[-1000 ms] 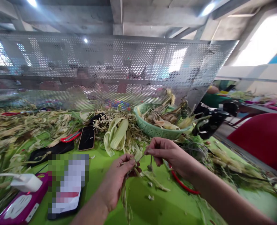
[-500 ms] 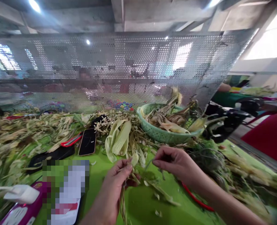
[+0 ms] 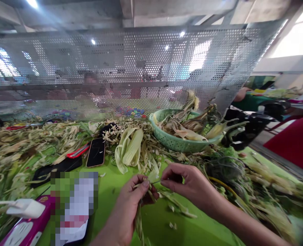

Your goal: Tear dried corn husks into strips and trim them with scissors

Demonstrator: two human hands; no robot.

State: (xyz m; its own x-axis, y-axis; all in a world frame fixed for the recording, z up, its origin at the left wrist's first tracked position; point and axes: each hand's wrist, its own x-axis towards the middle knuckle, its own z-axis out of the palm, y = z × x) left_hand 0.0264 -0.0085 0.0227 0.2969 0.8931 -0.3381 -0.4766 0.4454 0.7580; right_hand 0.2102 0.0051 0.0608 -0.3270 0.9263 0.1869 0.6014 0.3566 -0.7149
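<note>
**At the green worktop [image 3: 167, 218]: twisted husk cord [image 3: 139, 225] in the left hand [image 3: 133, 194], thin strand [image 3: 156, 182] at the right [image 3: 186, 179]**

Along the back, a perforated metal screen [image 3: 110, 61] spans most of the view. Worktop in front of it, green. Loose husks [image 3: 30, 143] cover its far left; a tangle of greenish fibres [image 3: 222, 167] lies on the right, near the right forearm. Red chair [image 3: 295, 143] at far right, off the worktop.

Green basket [image 3: 177, 145] behind the right hand, filled with dry husks, some over its rim.

Left hand: thumb and forefinger pinching the upper end of the cord, which hangs below the hand to the bottom edge of view. Right hand: thumb and forefinger pressed together on the end of the thin strand, which runs across to the left fingers; other fingers curled.

Folded pale husk [image 3: 133, 147] just beyond the hands. Left of the left hand: purple power strip [image 3: 25, 229] with white plug [image 3: 27, 208], a phone [image 3: 77, 208] mostly pixelated. Farther back, black phone [image 3: 96, 153]; red cutter [image 3: 78, 151] beside it.

Smallest: pale scraps [image 3: 172, 225] below the right hand.
</note>
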